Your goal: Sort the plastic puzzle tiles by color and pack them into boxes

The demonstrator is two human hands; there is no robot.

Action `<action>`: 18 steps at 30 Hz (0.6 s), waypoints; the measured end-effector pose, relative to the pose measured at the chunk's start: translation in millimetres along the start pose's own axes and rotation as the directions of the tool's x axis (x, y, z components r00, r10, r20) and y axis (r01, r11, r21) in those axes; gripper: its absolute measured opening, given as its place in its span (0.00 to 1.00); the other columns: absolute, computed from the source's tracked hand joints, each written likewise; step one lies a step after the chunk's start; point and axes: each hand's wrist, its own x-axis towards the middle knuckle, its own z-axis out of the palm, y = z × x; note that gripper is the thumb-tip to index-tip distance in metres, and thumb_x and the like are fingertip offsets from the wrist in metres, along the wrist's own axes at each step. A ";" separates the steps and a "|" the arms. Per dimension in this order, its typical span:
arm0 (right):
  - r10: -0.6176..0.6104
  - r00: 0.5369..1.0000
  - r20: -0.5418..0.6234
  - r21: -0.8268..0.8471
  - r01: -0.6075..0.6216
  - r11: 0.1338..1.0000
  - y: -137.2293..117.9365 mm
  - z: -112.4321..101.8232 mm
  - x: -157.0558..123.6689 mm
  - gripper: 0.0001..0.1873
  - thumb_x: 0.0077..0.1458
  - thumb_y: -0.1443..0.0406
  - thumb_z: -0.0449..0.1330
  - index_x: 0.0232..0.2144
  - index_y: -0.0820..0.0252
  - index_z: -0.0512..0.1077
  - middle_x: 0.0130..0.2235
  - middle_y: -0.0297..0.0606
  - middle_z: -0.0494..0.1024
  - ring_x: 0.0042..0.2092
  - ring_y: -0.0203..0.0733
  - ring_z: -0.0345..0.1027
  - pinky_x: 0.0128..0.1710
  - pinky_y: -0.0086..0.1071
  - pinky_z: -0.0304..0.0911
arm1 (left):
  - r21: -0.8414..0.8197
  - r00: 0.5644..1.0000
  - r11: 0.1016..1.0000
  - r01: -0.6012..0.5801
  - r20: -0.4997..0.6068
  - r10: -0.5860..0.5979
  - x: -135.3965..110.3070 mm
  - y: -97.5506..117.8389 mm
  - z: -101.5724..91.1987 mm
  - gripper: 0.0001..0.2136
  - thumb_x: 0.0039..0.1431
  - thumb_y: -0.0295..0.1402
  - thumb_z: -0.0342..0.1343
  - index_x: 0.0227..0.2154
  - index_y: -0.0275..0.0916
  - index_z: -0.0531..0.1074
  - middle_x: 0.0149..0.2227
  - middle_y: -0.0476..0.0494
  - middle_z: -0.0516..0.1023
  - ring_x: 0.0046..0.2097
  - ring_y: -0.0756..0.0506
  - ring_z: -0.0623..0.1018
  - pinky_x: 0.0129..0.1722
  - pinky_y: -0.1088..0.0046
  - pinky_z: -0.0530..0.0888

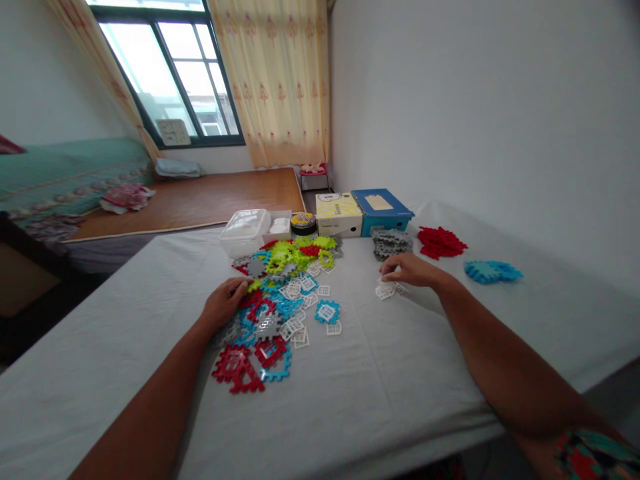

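Note:
My left hand (226, 303) rests at the left edge of a mixed pile of plastic building pieces, its fingers loosely bent against them. The pile has toothed red pieces (239, 367), lime-green pieces (281, 257), a grey tile (267, 325) and a blue piece (327, 312). White window-lattice pieces (291, 327) lie along its right side. To the right, my right hand (407, 269) is closed in a pinch over a small group of white window pieces (385, 291). Its fingertips are at one of these, partly hidden by the hand.
Behind my right hand stand a grey stack (391, 245), a red heap (441, 241) and a blue heap (491, 271). A clear plastic box (245, 230), a round black tin (303, 224), a yellow box (339, 215) and a blue box (383, 212) line the far table edge. A wall borders the right.

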 end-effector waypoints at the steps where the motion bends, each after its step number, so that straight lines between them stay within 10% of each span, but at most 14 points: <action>1: -0.003 1.000 -0.014 0.001 0.003 1.000 2.0 -0.3 0.2 0.15 0.49 0.53 0.62 0.28 0.60 0.76 0.31 0.38 0.79 0.34 0.42 0.71 0.35 0.31 0.61 | 0.000 1.000 1.000 0.003 -0.001 -0.003 0.0 0.2 0.1 0.25 0.60 0.50 0.40 0.44 0.39 0.75 0.48 0.41 0.78 0.50 0.42 0.75 0.54 0.64 0.69; 10: 0.007 0.992 -0.127 -0.004 -0.008 1.000 4.1 3.6 2.6 0.17 0.55 0.54 0.57 0.30 0.61 0.78 0.28 0.38 0.78 0.30 0.39 0.68 0.31 0.31 0.60 | -0.013 1.000 1.000 0.001 0.002 -0.001 0.0 4.7 -3.0 0.25 0.59 0.51 0.40 0.43 0.40 0.75 0.47 0.42 0.78 0.50 0.42 0.75 0.55 0.63 0.69; 14: -0.252 0.928 -0.276 -0.029 0.254 0.967 -41.8 37.8 8.8 0.16 0.60 0.58 0.55 0.42 0.60 0.76 0.43 0.44 0.78 0.39 0.41 0.70 0.41 0.34 0.65 | -0.032 1.000 0.999 -0.002 0.007 0.002 -0.5 4.8 -3.1 0.25 0.60 0.51 0.40 0.43 0.39 0.75 0.47 0.41 0.78 0.50 0.42 0.75 0.55 0.63 0.68; 18: -0.566 0.822 -0.070 -0.079 0.561 0.824 -91.5 83.8 9.0 0.21 0.60 0.57 0.57 0.54 0.56 0.69 0.55 0.44 0.72 0.54 0.45 0.63 0.55 0.41 0.59 | -0.033 1.000 0.999 0.003 0.005 -0.003 -0.5 5.0 -3.0 0.25 0.59 0.50 0.40 0.42 0.39 0.75 0.47 0.41 0.78 0.50 0.41 0.75 0.55 0.63 0.68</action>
